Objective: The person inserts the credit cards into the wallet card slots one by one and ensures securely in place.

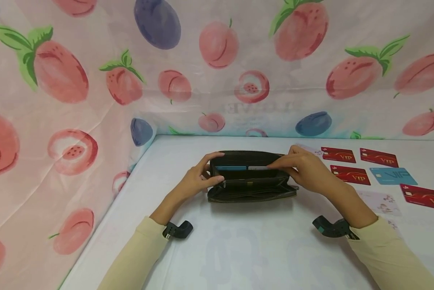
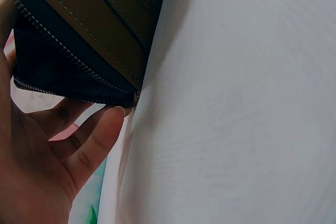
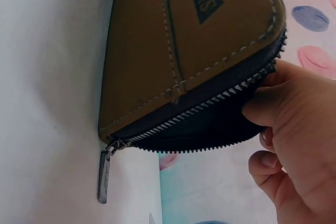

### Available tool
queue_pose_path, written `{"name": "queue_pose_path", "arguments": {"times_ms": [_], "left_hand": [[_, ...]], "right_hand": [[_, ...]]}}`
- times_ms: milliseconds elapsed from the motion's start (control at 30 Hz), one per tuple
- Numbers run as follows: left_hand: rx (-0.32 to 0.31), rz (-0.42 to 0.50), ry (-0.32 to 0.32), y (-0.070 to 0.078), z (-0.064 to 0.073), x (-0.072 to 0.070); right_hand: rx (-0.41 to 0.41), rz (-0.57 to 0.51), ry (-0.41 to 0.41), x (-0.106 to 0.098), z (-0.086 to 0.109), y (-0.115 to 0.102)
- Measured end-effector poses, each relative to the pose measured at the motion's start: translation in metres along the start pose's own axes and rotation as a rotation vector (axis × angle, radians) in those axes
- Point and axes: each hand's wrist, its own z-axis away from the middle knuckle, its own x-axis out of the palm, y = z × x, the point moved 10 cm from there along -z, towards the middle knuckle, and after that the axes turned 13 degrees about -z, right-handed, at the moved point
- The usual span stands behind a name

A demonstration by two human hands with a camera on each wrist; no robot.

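A dark zip-around wallet (image 1: 254,183) stands unzipped on the white table, its mouth upward; a brown outer face with stitching (image 3: 142,61) shows in the right wrist view. Inside, a blue card (image 1: 231,168) and a pale card (image 1: 256,168) sit side by side against the back wall. My left hand (image 1: 198,179) grips the wallet's left end, thumb on the middle divider and fingers at the back rim. At the other end, my right hand (image 1: 309,169) reaches into the mouth and pinches the pale card's right end. A zip pull (image 3: 104,177) hangs at a lower corner.
Right of the wallet lie several red VIP cards (image 1: 349,175), a blue VIP card (image 1: 392,176) and pale patterned cards (image 1: 380,202). A fruit-print cloth (image 1: 209,92) rises behind the table and along its left side. Each wrist wears a black camera band (image 1: 178,229).
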Motion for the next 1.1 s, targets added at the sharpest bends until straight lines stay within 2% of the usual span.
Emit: {"name": "queue_pose_path", "arguments": {"times_ms": [333,700,800,967,1033,1100], "left_hand": [[-0.002,-0.006,0.004,-0.002,0.002,0.0],[0.003,-0.011,0.004,-0.002,0.004,0.0],[0.004,-0.012,0.001,-0.001,0.003,-0.001],[0.007,-0.016,-0.002,0.001,0.002,-0.001],[0.004,-0.018,-0.004,0.001,0.001,-0.001],[0.001,-0.017,-0.005,0.001,0.001,-0.001]], "right_hand": [[0.04,-0.017,-0.044,0.005,-0.001,0.002],[0.086,-0.076,-0.036,0.003,-0.001,0.007],[0.04,-0.079,0.004,-0.006,0.0,0.003],[-0.106,-0.106,0.122,-0.029,0.002,-0.009],[-0.12,-0.113,0.154,-0.039,0.003,-0.009],[-0.098,-0.103,0.174,-0.048,0.005,-0.006]]}}
